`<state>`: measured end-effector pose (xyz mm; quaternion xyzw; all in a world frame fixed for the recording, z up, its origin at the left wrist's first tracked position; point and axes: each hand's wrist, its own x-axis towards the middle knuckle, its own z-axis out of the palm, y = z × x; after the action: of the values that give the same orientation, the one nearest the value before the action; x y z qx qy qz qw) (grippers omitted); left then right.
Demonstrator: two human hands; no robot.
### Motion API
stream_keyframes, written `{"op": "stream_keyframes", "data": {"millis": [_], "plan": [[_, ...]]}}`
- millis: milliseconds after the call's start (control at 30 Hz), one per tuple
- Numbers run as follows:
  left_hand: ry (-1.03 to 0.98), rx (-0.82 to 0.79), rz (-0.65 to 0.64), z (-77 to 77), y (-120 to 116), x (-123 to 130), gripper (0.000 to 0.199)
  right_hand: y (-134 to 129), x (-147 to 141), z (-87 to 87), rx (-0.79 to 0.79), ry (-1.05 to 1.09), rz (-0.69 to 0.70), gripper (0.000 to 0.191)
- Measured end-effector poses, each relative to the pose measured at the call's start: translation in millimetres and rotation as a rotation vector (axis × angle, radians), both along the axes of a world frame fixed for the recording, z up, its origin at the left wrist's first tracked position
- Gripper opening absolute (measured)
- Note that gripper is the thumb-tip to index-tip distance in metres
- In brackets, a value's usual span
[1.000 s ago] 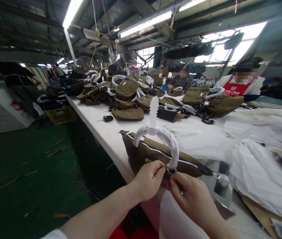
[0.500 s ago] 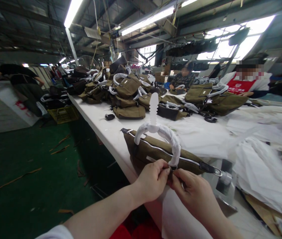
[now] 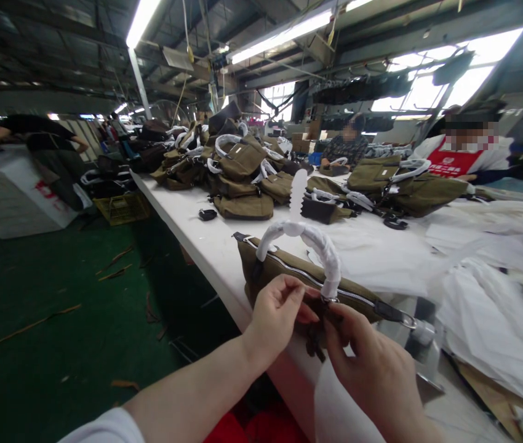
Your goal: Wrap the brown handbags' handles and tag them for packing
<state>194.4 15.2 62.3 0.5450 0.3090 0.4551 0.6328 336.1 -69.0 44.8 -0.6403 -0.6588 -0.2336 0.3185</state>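
An olive bag [image 3: 284, 264] with a silver zipper lies at the near edge of the white table. Its handle [image 3: 319, 243] is wrapped in white and arches up, with a white notched strip [image 3: 297, 197] standing on top. My left hand [image 3: 280, 311] is closed beside the handle's near end, thumb and forefinger together; what they pinch is too small to tell. My right hand [image 3: 367, 357] is closed on a small dark strap piece [image 3: 317, 344] under the metal ring at the handle's base. Part of the strap is hidden by the fingers.
Olive bags [image 3: 243, 160] are heaped farther back on the table [image 3: 187, 218]. A coiled black strap [image 3: 207, 214] lies before them. White sheets [image 3: 496, 307] cover the right side, near a metal stand [image 3: 430, 363]. People stand or sit beyond, one in a red apron [image 3: 455, 159].
My left hand has moved slightly up and left, away from my right fingers. Dark strap ends now show hanging between the hands. The whole view has shifted a little.
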Motion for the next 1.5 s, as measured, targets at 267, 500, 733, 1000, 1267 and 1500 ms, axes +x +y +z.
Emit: {"op": "stream_keyframes", "data": {"millis": [267, 500, 733, 1000, 1267, 1500], "plan": [[0.002, -0.189, -0.077, -7.0, 7.1, 2.4, 0.036, 6.7, 5.2, -6.9, -0.066, -0.163, 0.007, 0.021], [0.27, -0.057, -0.104, -12.8, 19.2, -8.5, 0.018, 14.5, 8.7, -13.6, -0.091, -0.123, 0.04, 0.022], [0.672, 0.419, -0.306, 9.8, 26.6, -17.4, 0.021, 11.7, 6.6, -8.7, -0.112, 0.104, 0.201, 0.013], [0.603, 0.704, -0.423, 14.2, 23.7, -13.8, 0.027, 10.3, 9.8, -4.0, -0.206, 0.27, 0.243, 0.024], [0.604, 0.18, -0.234, 0.2, 15.1, -6.6, 0.012, 11.0, 10.8, -2.3, -0.265, 0.371, 0.199, 0.028], [0.378, 0.026, -0.316, -7.7, 15.5, -3.0, 0.012, 9.5, 11.3, -3.6, -0.256, 0.42, 0.218, 0.025]]}}
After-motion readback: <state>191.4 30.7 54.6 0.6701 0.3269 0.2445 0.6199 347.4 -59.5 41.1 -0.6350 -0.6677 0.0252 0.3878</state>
